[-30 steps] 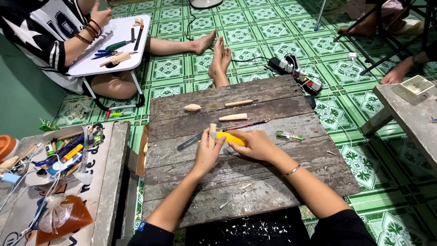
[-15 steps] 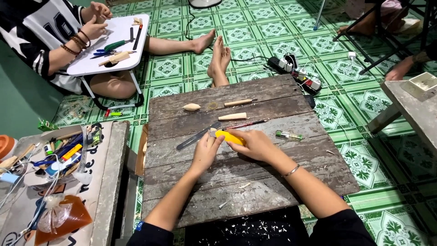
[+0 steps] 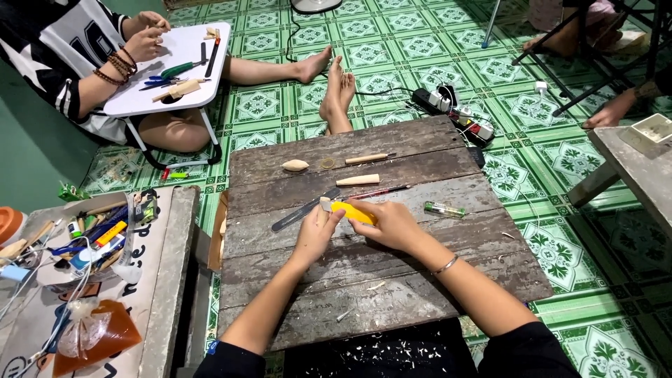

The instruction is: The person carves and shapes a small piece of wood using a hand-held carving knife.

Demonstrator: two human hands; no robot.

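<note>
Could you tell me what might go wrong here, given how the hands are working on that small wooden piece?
The left hand pinches a small wooden piece right at the tip of the yellow knife in the right hand; a slip could cut the fingers. The grey file lies just beside the left hand and might get knocked.

- Left hand [image 3: 315, 234] and right hand [image 3: 392, 224] meet near the middle of the plank table [image 3: 420, 280], both on a utility knife [image 3: 352, 212].
- A flat file [image 3: 304, 210] lies just left of the hands.
- Beyond the hands: a pencil [image 3: 374, 192], then a wood stick [image 3: 358, 180].
- A lighter [image 3: 444, 208] lies right of the hands.
- A cluttered box [image 3: 77, 245] stands left of the table.
</note>
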